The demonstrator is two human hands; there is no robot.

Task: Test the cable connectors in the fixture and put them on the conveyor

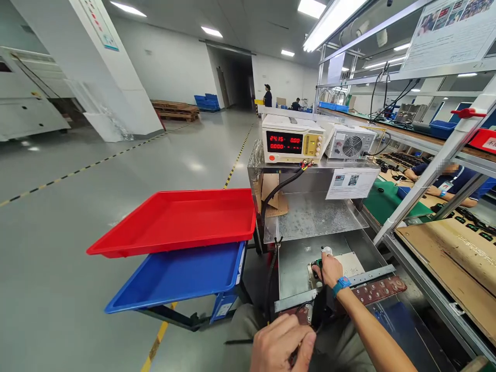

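Green part pinched in right hand's fingers.

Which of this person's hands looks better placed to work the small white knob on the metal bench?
Probably the right hand: it already rests at the white knob on the pale plate. The left hand is near the lap, closed around something dark.

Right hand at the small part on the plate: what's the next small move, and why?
Probably seat that part square on the pale plate and keep holding it. The right hand, wearing a blue wristband, grips a small green and white part right at the plate's edge. The left hand is closed low near the lap, on something I can't make out, so it offers no support there.
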